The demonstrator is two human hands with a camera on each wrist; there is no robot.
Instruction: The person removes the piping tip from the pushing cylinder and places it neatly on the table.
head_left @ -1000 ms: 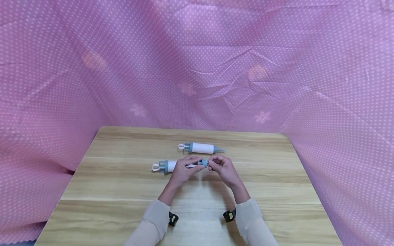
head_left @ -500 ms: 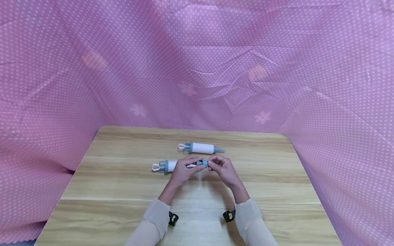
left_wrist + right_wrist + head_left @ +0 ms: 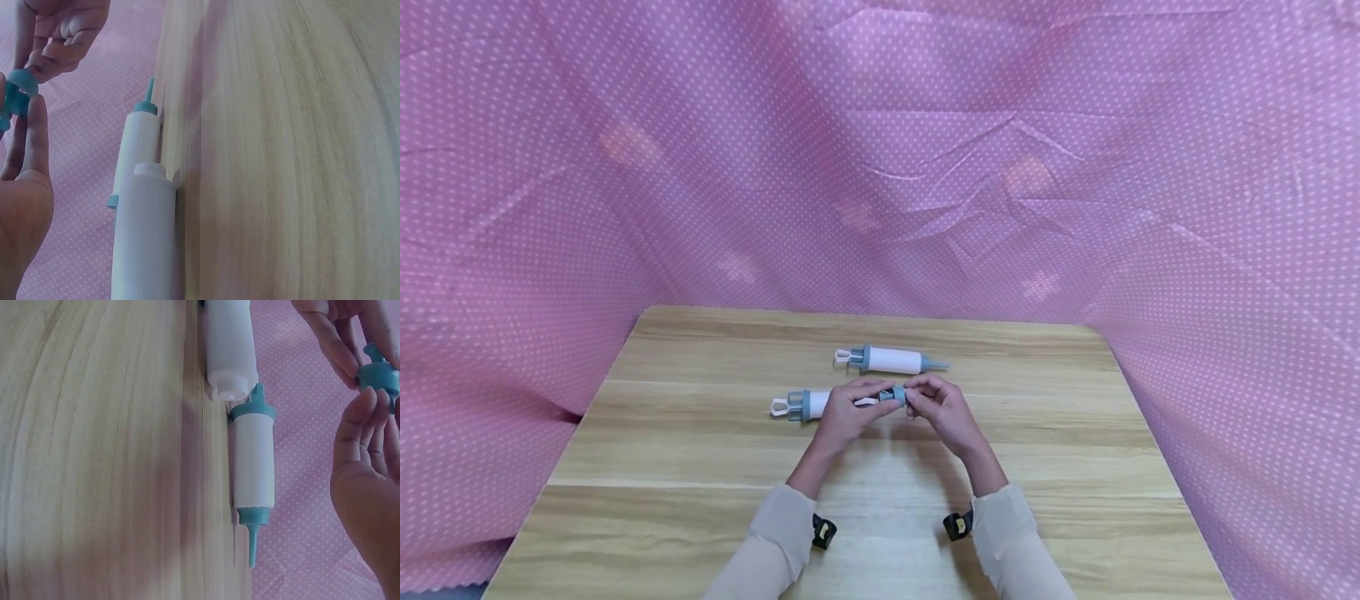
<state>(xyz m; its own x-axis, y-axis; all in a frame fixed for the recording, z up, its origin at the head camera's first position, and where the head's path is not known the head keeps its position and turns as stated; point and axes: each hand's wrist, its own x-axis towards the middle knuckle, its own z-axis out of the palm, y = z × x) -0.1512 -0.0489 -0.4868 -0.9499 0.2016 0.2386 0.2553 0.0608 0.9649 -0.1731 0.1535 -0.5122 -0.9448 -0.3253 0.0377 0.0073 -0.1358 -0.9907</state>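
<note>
Gripping a small teal fitting (image 3: 892, 396) from opposite sides, the two hands meet just above the surface (image 3: 880, 533). The left hand (image 3: 848, 417), at nine o'clock to the fitting in the head view, clasps it between thumb and extended fingers; its forearm enters from seven o'clock. The right hand (image 3: 946, 412), at three o'clock, pinches the other end between thumb and index fingertip, the remaining fingers curved; its forearm enters from five o'clock. Partly beneath the left hand lies the near tube (image 3: 818, 405), white-barrelled, its looped handle toward nine o'clock and its bare white neck toward three. At twelve o'clock from the fitting lies the far tube (image 3: 894, 360), its teal nozzle directed to three o'clock. Pale sleeves (image 3: 781, 517) end at the wrists, each bearing a black device (image 3: 823, 532). Pink dotted cloth (image 3: 880, 167) hangs beyond.
</note>
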